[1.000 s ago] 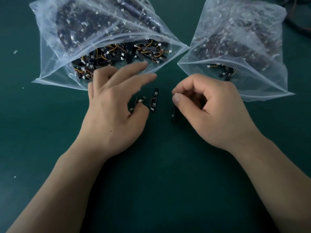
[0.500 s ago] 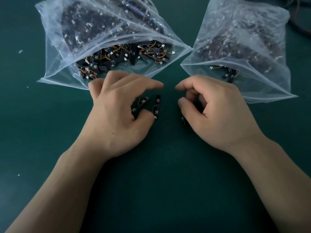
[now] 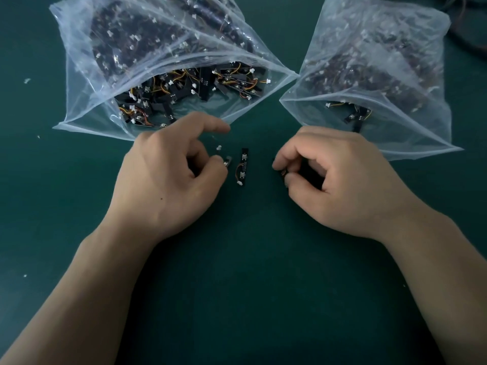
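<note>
Green mat | left hand pinches slim black board | right hand: dark part

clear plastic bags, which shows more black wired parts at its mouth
The left clear plastic bag, by the left hand: its mouth is crowded, while the right bag shows only a few.

Dark green table. Black board, white plugs, orange wire. Clear bags (faintly blue-edged), holding black, white, orange, perhaps yellow bits.
</note>
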A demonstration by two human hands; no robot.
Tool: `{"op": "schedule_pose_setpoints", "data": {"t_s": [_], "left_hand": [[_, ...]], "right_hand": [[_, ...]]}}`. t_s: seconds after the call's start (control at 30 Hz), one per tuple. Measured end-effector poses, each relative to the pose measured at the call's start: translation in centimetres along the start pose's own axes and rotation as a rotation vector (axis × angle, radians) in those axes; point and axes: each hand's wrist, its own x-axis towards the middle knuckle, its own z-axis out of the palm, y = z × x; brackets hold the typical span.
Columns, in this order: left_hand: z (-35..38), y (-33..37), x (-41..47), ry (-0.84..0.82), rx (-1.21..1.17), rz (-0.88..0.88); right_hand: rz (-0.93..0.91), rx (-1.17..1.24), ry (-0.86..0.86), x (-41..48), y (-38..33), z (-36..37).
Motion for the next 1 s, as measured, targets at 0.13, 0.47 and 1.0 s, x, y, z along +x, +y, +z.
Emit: {"op": "schedule_pose_setpoints", "data": {"t_s": [0.13,0.47,1.0], "left_hand": [[0.0,0.0,0.0,-0.003,-0.040,0.033],[-0.4,-0.5,0.5,-0.153,0.072,0.156],[0.5,-0.6,0.3,-0.033,0.112,0.134]], "right_hand": [[-0.006,-0.002,0.059,0.2,-0.4,0.9],[-0.013,-0.046,0.068,0.2,-0.7,1.4],[0.003,-0.075,0.044,0.3,-1.7,2.0]]}}
